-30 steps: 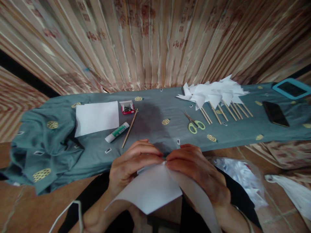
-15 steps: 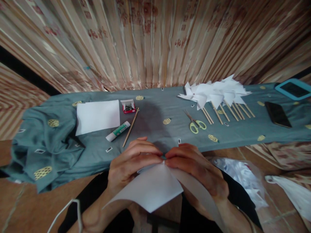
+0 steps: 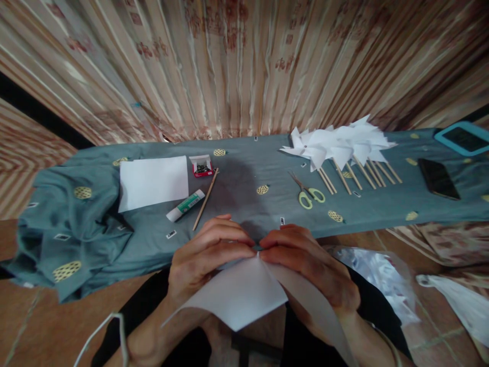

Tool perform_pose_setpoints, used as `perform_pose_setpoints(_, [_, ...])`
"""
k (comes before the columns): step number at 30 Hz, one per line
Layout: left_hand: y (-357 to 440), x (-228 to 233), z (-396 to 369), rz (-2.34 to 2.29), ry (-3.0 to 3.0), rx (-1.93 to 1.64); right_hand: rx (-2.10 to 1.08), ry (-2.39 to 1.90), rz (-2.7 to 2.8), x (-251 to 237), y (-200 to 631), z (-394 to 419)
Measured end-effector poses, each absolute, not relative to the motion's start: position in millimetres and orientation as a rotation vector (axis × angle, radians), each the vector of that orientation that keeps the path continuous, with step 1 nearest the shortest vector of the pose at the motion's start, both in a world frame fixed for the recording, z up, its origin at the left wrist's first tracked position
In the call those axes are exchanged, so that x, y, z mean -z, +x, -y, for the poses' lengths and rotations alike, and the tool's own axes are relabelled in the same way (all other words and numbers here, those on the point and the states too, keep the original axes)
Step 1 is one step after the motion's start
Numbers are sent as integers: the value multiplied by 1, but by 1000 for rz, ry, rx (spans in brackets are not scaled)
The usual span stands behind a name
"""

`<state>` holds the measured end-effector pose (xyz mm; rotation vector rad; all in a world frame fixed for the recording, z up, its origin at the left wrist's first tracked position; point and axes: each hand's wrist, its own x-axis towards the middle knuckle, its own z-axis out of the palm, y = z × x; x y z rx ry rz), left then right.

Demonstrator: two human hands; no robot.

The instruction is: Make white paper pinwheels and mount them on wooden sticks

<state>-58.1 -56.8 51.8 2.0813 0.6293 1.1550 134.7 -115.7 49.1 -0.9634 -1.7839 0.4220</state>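
Note:
A white sheet of paper (image 3: 237,290) bends between my hands, its near corner pointing down towards my lap. My left hand (image 3: 210,255) pinches it from the left at the top, the fingers pressed together. From the right, my right hand (image 3: 311,262) grips the same spot, so the fingertips of both hands almost meet. Just beyond them on the cloth lie a wooden stick (image 3: 205,200) and a glue stick (image 3: 186,205). Scissors with green handles (image 3: 307,192) rest further right. What the fingertips cover on the paper's far side is hidden.
A stack of white paper (image 3: 154,183) and an open red box of small metal pins (image 3: 201,166) sit at left. Several paper pinwheels (image 3: 340,145) on sticks lie at right, near a black phone (image 3: 438,178) and a blue-framed tablet (image 3: 464,138). Plastic bags (image 3: 382,280) are below.

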Motion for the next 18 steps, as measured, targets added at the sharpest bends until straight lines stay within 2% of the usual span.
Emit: perform_pose_setpoints(18, [-54,-53,58,-618,2039,-1129,-354,-1083,1766,-49,132,120])
